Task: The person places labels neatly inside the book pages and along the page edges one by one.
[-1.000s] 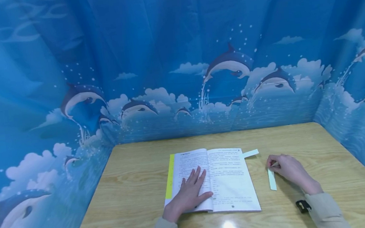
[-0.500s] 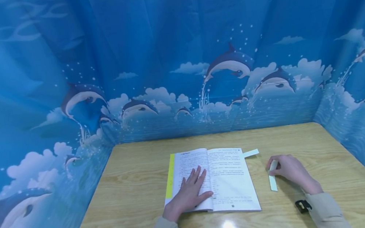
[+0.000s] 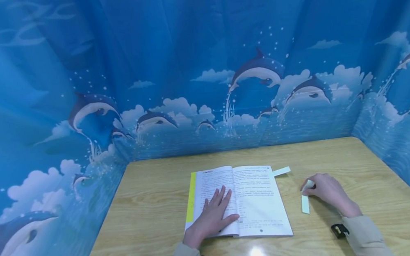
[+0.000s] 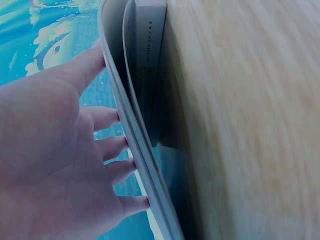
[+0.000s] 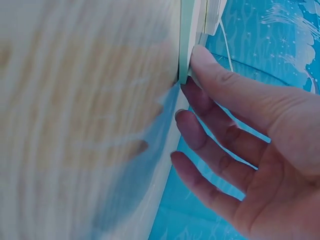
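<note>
Evidently my left hand (image 3: 211, 220) serves as paperweight: fingers spread over left page of open book (image 3: 262, 217), probably so leaves lie flat. My right hand (image 3: 324, 190) pinches green strip (image 3: 308, 185), thumb against forefinger, on table (image 3: 152, 199) right of book; thin stuff suits fingertips. One bent or two, can't tell. White strip (image 3: 281, 171) juts past right page, perhaps marking place.

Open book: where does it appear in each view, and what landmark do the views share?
Head: the open book lies below centre, slightly right.
Left wrist: the book is seen edge-on, running top to bottom near the middle.
Right wrist: apparently just a sliver of book, top edge, right of centre.
Shared landmark: the blue curtain.
</note>
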### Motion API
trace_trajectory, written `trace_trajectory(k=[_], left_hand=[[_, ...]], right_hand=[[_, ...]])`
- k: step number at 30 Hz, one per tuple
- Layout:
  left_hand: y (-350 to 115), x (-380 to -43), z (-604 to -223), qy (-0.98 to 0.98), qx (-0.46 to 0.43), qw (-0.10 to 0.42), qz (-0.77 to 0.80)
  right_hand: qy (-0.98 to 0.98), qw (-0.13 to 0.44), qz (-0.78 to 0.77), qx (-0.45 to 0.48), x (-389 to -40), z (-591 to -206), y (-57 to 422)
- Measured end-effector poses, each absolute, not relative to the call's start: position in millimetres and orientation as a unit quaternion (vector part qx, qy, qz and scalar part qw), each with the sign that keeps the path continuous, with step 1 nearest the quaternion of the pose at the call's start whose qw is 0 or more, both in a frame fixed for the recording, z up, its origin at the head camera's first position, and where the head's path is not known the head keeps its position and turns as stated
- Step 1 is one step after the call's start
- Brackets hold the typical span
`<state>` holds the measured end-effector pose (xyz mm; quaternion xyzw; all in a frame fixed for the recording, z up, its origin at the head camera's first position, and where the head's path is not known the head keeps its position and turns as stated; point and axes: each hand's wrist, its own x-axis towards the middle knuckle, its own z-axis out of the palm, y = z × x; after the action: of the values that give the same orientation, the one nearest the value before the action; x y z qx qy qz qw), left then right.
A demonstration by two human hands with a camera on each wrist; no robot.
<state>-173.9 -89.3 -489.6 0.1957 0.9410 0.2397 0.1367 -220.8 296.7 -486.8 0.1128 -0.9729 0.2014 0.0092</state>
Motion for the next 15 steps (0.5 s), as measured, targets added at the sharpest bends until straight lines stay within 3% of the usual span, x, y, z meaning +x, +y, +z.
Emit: trace_trajectory(k=[15], left_hand=[[-88.4,-174.1,-488.7,0.943,0.194,0.134,0.233]], right_hand=[[-0.975,0.053,0.173,0.133,-221.8,-488.1,298.8]])
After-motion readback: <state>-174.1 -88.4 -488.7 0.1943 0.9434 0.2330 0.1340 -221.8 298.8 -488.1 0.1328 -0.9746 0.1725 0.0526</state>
